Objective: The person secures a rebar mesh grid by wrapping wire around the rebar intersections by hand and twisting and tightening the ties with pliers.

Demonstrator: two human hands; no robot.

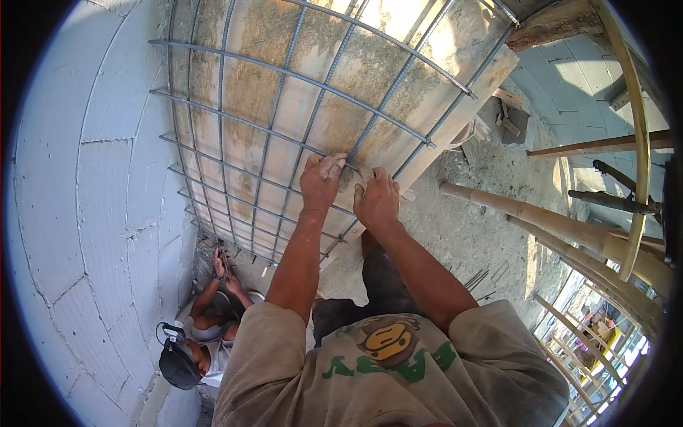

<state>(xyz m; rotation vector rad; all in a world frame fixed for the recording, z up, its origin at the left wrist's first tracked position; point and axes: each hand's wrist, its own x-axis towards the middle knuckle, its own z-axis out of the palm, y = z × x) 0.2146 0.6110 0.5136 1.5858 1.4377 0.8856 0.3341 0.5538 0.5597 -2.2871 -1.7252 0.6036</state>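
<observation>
A grid of dark steel bars (287, 72) lies over a stained wooden panel (313, 107). My left hand (321, 183) is closed at a crossing of the bars, its thumb and fingers pinched together around something too small to make out, perhaps the bar itself. Just to its right, my right hand (377, 199) has its fingers bent close together near the same bar, beside the panel's edge. What lies between its fingertips is hidden. Both hands are close together but apart.
At the lower left a co-worker in a dark cap (179, 364) crouches by the block wall (92, 178), hands raised near the grid's lower end. Wooden poles (555, 220) slant across the right side. Thin bars (478, 280) lie on the rough floor (445, 235).
</observation>
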